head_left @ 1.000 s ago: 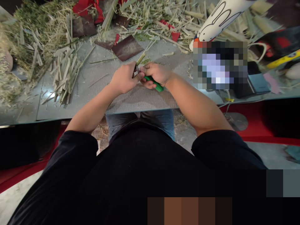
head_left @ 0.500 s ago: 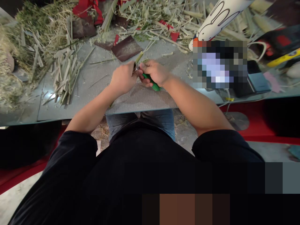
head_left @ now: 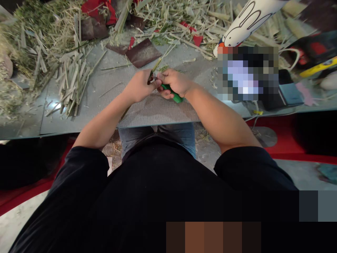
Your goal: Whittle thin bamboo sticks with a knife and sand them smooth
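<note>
Over the grey table (head_left: 110,88), my two hands meet. My left hand (head_left: 139,86) is closed round a thin pale bamboo strip (head_left: 156,65) that sticks out up and to the right past the fingers. My right hand (head_left: 175,82) is wrapped round a green-handled knife (head_left: 173,94); the handle's end shows below the palm and the blade is hidden between the hands, against the strip. The thumbs touch.
A bundle of cut bamboo strips (head_left: 72,82) lies left of my hands. Shavings and splinters (head_left: 171,17) heap along the far side. Brown sandpaper sheets (head_left: 143,52) lie just beyond my hands. A white rabbit-print object (head_left: 244,21) and a phone (head_left: 291,94) sit right.
Both hands stay pressed together and have shifted only slightly; the strip's free end is tilted a little differently between the frames.
</note>
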`<state>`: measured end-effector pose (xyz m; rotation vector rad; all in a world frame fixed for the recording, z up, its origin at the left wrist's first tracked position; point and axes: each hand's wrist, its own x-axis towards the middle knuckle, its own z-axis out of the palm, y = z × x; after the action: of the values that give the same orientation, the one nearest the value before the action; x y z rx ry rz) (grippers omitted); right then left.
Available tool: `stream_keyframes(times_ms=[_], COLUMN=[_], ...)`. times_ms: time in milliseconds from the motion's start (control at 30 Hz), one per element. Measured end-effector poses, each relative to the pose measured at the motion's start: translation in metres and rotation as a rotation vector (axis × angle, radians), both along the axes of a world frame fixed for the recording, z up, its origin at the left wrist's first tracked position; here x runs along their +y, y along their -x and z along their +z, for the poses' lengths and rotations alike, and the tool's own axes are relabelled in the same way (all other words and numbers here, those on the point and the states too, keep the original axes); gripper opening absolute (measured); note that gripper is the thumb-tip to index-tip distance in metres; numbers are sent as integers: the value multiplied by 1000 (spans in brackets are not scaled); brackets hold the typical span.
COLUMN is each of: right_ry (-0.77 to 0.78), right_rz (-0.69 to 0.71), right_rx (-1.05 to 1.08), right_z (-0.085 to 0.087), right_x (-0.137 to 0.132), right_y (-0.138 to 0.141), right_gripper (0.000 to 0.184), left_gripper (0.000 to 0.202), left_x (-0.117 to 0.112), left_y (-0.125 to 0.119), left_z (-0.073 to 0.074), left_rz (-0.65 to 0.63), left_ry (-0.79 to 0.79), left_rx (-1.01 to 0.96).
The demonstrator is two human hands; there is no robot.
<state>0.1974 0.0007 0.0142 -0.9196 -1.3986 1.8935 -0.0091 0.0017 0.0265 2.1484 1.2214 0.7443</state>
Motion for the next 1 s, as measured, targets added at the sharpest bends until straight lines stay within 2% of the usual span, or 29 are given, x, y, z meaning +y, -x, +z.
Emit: stream_keyframes(times_ms=[267, 500, 700, 767, 900, 1000], right_ry=[23, -8, -24, -48, -189, -199], right_rz=[16, -24, -89, -135, -338, -368], right_rx=[-1, 8, 6, 24, 84, 29], right_z=[3, 5, 1, -3, -9, -7], right_x=[0, 2, 8, 15, 28, 30], right_y=[-2, -1, 1, -2, -10, -11], right_gripper=[53, 54, 56, 58, 62, 65], left_gripper=[37, 40, 48, 50, 51, 49], left_x=[9, 5, 7, 8, 9, 11], left_y=[1, -4, -5, -5, -4, -3], left_z=[-14, -9, -12, -13, -14, -17], left_rz=[-24, 73, 117, 112, 103, 87], left_ry=[0, -6, 12, 13, 3, -16], left_rx=[-69, 39, 10, 9, -10, -73])
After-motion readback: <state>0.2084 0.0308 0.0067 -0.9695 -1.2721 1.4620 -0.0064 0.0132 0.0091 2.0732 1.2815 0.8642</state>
